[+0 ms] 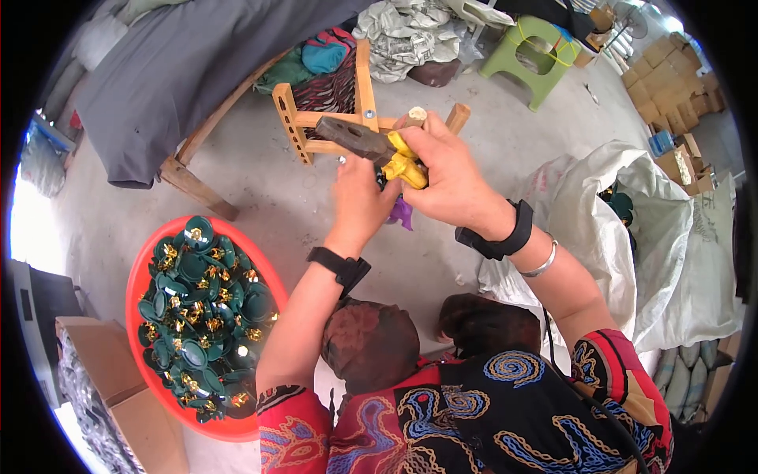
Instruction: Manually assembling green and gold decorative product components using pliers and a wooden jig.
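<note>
In front of me, my right hand (452, 175) is closed round a tool with a dark metal head (353, 138) and yellow grips (406, 167). Its head points to the left, above my left hand. A round, pale wooden end (416, 116) shows at my right fingers; I cannot tell whether it belongs to that tool. My left hand (359, 199) is closed just below the metal head, its fingertips partly hidden. A small dark green bit shows between the hands, and a purple scrap (401, 213) hangs beneath them. What the left fingers hold is not clear.
A red tub (272, 288) full of dark green, gold-centred pieces stands at my left, near a cardboard box (110, 363). Beyond my hands is a low wooden stool (365, 79). White sacks (663, 261) are at right, a green stool (530, 59) farther off.
</note>
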{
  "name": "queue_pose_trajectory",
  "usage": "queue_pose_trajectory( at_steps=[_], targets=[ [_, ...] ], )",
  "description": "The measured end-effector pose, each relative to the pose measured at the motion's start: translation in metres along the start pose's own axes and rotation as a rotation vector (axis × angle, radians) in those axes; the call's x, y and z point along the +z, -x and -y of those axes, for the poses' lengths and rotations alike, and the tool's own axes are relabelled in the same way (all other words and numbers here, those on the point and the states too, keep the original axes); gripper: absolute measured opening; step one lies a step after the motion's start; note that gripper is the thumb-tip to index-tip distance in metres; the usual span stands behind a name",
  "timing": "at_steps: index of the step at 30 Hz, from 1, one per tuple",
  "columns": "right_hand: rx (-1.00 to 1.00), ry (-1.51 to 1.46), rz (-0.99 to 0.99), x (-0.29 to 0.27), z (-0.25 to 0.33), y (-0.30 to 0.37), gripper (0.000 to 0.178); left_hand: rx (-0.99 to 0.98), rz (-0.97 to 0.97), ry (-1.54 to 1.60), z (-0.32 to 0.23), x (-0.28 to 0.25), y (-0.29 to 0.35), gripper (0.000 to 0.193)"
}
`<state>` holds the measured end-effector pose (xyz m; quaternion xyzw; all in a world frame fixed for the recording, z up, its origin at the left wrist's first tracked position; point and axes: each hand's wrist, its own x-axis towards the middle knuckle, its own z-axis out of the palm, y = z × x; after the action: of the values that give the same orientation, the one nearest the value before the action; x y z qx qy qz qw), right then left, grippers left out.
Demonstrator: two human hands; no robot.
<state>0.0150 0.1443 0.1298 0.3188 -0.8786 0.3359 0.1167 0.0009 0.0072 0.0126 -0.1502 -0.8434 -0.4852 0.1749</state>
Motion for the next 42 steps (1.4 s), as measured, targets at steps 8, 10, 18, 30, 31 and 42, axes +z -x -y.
queue_pose_trajectory(
  at_steps=[8, 10, 18, 30, 31, 42],
  targets=[
    [-0.085, 0.192, 0.093, -0.071, 0.022, -0.007, 0.041, 0.092, -0.058, -0.044, 0.006, 0.016, -0.005, 0.019],
    [-0.080, 0.221, -0.147, -0.107, 0.049, -0.016, 0.040, 0.096, -0.078, -0.046, 0.005, 0.012, -0.002, 0.018],
    [0.311, 0.425, 0.237, -0.064, 0.009, -0.003, 0.027, 0.145, -0.073, -0.077, 0.001, 0.003, -0.008, 0.020],
    [0.101, -0.155, -0.172, 0.010, -0.013, 0.013, 0.033, 0.097, 0.111, -0.082, 0.013, 0.008, -0.003, 0.025],
    [0.122, -0.127, -0.218, -0.003, -0.016, 0.021, 0.033, 0.075, 0.106, -0.148, 0.006, 0.004, -0.005, 0.027],
    [0.262, -0.362, -0.397, -0.021, -0.091, 0.126, 0.032, 0.210, 0.265, 0.568, -0.258, 0.046, -0.086, 0.043]
  ],
)
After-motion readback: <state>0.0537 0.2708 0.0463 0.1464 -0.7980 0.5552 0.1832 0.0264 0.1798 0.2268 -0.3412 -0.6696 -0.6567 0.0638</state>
